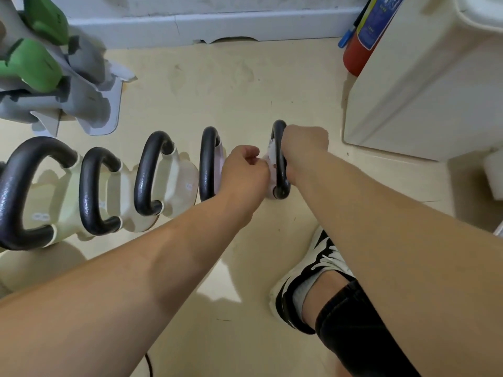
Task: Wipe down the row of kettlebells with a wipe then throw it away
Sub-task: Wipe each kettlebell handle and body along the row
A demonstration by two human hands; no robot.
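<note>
Currently, five weights stand as a row of kettlebells point(143, 180) on the floor point(223, 99), handles upward. The rightmost kettlebell point(279, 172) is the unit being serviced. The right hand point(304, 142) is closed in a fist around its handle point(278, 131), probably to steady the weight and stop it rocking under wiping pressure. The left hand point(245, 172) has its fingers curled and pinches the wipe point(270, 155), a pale crumpled piece pressed against the inner side of the handle. Much of the wipe is hidden between the two hands. Judged from position, cleaning is at one end of the row. Disposal of the wipe is not yet due, and no bin is visible.
</note>
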